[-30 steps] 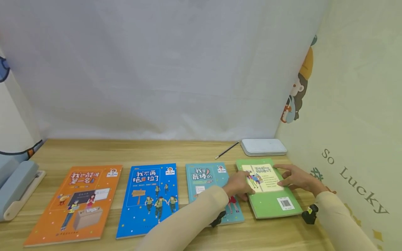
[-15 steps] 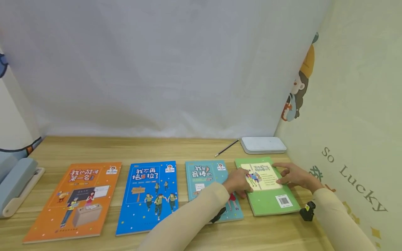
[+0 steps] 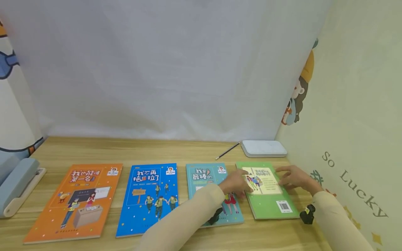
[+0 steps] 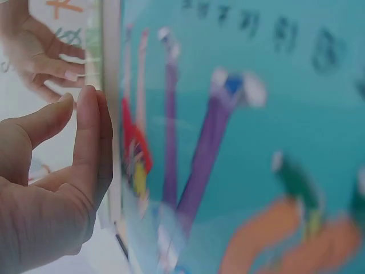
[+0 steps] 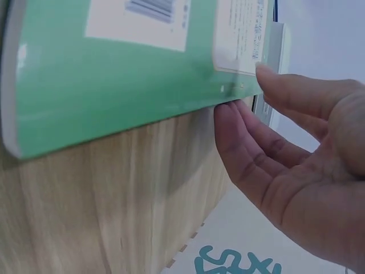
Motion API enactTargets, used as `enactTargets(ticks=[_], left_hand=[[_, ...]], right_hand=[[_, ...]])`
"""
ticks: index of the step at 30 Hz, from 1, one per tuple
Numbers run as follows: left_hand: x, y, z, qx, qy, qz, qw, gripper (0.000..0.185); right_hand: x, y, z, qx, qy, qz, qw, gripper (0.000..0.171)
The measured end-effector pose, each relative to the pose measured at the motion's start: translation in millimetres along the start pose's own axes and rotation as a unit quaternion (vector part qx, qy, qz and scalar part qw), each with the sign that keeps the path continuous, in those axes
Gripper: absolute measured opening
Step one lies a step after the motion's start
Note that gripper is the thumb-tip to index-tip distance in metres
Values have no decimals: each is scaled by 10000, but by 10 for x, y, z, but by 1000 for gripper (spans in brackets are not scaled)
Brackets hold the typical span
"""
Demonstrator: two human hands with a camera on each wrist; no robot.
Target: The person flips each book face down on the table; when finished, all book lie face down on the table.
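1. The green book [image 3: 269, 191] lies flat, back cover up, near the desk's [image 3: 157, 150] right edge, last in a row of four.
2. It looks thin, light and bendy, with a glossy, likely slippery cover; taking it by both long edges seems surest.
3. The left hand [image 3: 236, 184] has straight fingers [image 4: 91, 137] laid against its left edge, gripping nothing.
4. The right hand [image 3: 293, 178] is relaxed and spread, its fingertips [image 5: 228, 123] at the right edge, thumb over the cover.
5. The teal book [image 3: 213, 193] lies just beside it; the blue book [image 3: 149, 198] and orange book [image 3: 76, 200] lie further left.
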State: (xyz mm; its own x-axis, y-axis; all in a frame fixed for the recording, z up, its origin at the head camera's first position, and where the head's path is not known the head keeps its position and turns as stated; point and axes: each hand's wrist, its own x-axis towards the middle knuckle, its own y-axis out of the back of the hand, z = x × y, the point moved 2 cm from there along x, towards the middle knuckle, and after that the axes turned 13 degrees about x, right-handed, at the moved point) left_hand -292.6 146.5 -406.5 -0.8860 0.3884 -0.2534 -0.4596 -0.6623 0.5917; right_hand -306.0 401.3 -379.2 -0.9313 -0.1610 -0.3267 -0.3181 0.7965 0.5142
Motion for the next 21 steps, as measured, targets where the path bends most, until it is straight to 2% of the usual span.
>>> enactTargets(ticks=[7, 11, 13, 17, 19, 21], left_hand=[[-87, 372, -124, -573, -599, -70, 9965, 73], [-172, 601, -226, -733, -824, 13, 9939, 69], [-241, 708, -273, -587, -921, 128, 9939, 67], [-406, 875, -391, 139, -1151, 325, 9927, 64], [-503, 929, -456, 632, -1286, 367, 9890, 62], [-599, 958, -522, 1178, -1463, 393, 9814, 60]], right_hand=[[87, 14, -79, -14, 359, 223, 9991, 55], [108, -88, -231, 1, 597, 124, 9981, 56], [134, -170, -314, 53, 766, -15, 9970, 57], [202, -391, -485, 219, 1026, -300, 9940, 58], [237, -515, -583, 238, 1084, -359, 9932, 57], [273, -634, -673, 247, 1175, -423, 9919, 55]])
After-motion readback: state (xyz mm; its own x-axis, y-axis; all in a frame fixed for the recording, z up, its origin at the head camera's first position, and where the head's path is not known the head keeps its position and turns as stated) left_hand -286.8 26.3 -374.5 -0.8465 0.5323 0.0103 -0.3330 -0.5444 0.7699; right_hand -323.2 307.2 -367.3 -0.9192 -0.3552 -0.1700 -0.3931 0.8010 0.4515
